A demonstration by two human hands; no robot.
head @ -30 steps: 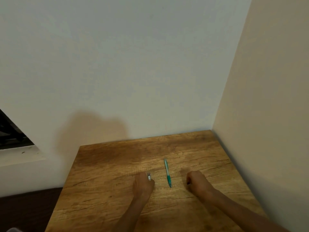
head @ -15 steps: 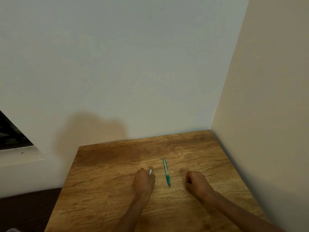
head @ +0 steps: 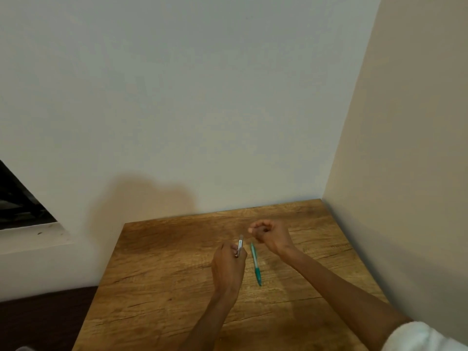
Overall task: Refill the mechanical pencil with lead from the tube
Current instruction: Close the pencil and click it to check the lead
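Note:
A teal mechanical pencil lies flat on the wooden table, pointing away from me, between my two hands. My left hand is closed around a small clear lead tube, whose top end sticks up out of the fist. My right hand is lifted just beyond the pencil's far end, fingers curled with the fingertips pinched together. Whether something tiny sits in that pinch is too small to tell.
The table stands in a corner, with a white wall behind it and a beige wall along its right edge. A dark window opening is at the far left. Dark floor lies left of the table.
My left hand has lifted the lead tube upright off the table. My right hand rose from the table and moved forward and left, past the pencil's far end, fingers now pinched.

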